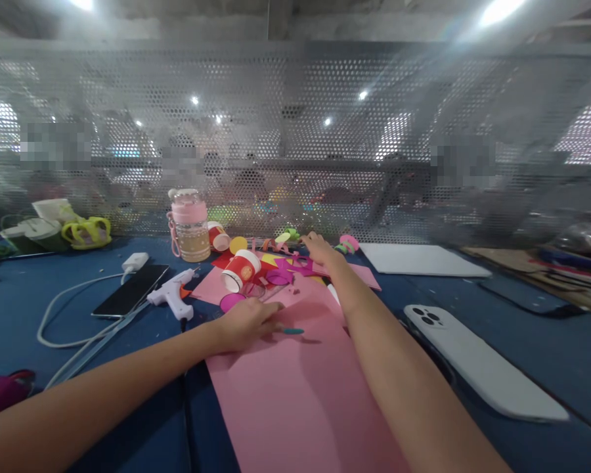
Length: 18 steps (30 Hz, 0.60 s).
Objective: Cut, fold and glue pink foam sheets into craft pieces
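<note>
Your left hand [246,323], fingers flat, pinned the pink sheet [295,387]; your right hand [320,247], fingers curled, reached into the paper scraps [290,266], probably gathering pieces.

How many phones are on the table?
2. A black phone lies left, beside the glue gun; a white phone lies face down, right of the pink sheet. Clutter may hide more.

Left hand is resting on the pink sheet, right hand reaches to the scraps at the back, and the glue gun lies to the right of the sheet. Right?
Not quite. In the head view the glue gun lies left of the pink sheet, beside the black phone. The left hand rests on the sheet and the right hand reaches the scraps.
</note>
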Motion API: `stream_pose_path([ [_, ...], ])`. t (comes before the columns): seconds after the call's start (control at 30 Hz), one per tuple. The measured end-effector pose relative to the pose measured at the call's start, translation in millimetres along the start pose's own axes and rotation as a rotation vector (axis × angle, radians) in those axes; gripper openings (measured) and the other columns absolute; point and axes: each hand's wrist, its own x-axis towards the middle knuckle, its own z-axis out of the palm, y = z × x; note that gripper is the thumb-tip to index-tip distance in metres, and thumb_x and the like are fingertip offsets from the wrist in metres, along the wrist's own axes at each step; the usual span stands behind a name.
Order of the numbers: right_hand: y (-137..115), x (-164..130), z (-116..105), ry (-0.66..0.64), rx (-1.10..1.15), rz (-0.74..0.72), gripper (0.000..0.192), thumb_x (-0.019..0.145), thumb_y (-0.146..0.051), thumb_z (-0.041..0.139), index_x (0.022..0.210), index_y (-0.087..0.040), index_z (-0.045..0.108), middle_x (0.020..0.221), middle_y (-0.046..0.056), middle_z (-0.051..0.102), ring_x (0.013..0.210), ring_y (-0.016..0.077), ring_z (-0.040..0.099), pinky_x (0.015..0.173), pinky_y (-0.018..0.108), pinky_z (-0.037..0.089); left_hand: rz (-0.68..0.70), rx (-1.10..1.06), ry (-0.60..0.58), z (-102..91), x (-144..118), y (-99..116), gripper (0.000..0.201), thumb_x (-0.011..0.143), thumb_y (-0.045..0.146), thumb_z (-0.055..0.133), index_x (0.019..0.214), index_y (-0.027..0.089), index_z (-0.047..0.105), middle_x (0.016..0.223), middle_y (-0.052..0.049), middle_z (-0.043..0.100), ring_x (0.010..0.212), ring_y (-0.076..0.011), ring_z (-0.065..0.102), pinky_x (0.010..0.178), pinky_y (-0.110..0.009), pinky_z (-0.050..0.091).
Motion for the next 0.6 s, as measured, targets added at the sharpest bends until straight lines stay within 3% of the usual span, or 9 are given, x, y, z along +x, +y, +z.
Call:
stream_pose_path([
  [0.23, 0.9, 1.2, 2.7, 0.031, 0.034, -0.039, 0.030, 0.084, -0.029, 0.047, 0.112, -0.018, 0.049, 0.114, 0.008, 0.050, 0.095, 0.0181, 0.053, 0.078, 0.039, 0.046, 0.096, 0.086, 0.013, 3.2, -0.6, -5.1, 0.018, 0.084, 0.027, 0.040, 0.094, 0.020, 0.053, 0.068, -0.002, 0.057, 0.061, -0.0159, 0.054, 0.049, -0.023, 0.031],
  [0.6, -3.7, 5.0, 7.1, 0.007, 0.010, 0.033, 0.031, 0.084, -0.030, 0.048, 0.111, -0.016, 0.049, 0.111, 0.007, 0.052, 0.093, 0.0183, 0.054, 0.077, 0.039, 0.046, 0.096, 0.062, 0.008, 5.0, 0.0, -7.4, 0.022, 0.084, 0.026, 0.037, 0.094, 0.019, 0.055, 0.066, -0.003, 0.056, 0.057, -0.0159, 0.051, 0.050, -0.025, 0.031],
])
